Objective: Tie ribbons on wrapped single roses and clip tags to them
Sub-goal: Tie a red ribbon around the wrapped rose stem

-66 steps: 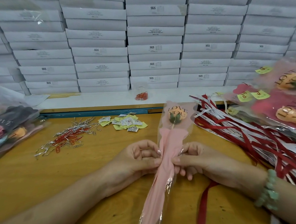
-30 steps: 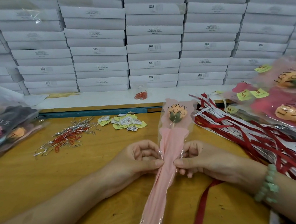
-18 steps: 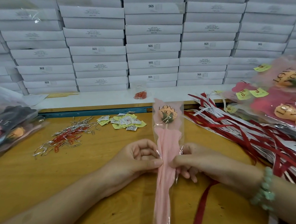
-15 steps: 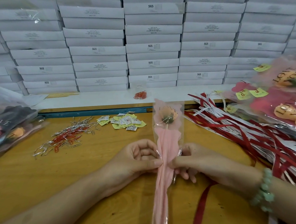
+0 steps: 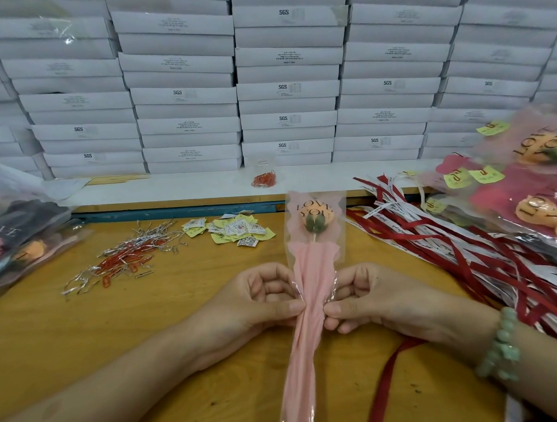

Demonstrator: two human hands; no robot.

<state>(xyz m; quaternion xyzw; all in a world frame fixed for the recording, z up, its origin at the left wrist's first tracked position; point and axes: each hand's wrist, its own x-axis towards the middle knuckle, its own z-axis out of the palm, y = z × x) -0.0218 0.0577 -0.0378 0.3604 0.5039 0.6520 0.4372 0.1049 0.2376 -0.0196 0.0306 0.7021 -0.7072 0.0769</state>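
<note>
A single wrapped rose (image 5: 313, 267) in clear cellophane with pink paper and "LOVE YOU" print lies lengthwise in the middle of the wooden table (image 5: 82, 337). My left hand (image 5: 253, 303) pinches the wrap's left side at mid-stem. My right hand (image 5: 370, 298) pinches the right side, squeezing the wrap narrow there. A red ribbon (image 5: 387, 383) trails on the table from under my right wrist. Yellow and white tags (image 5: 232, 230) lie in a loose heap behind my left hand. Silver and red paper clips (image 5: 123, 259) are scattered to the left.
A pile of red and white ribbons (image 5: 462, 248) covers the right side, with several wrapped roses (image 5: 537, 195) on top. More bagged roses (image 5: 14, 236) sit at the left edge. Stacked white boxes (image 5: 283, 90) form a wall behind; a bag of red clips (image 5: 264, 179) lies on the ledge.
The rose has swung from leaning right to lying straight, its printed face turned up again. Both hands keep their pinch on the wrap at mid-stem.
</note>
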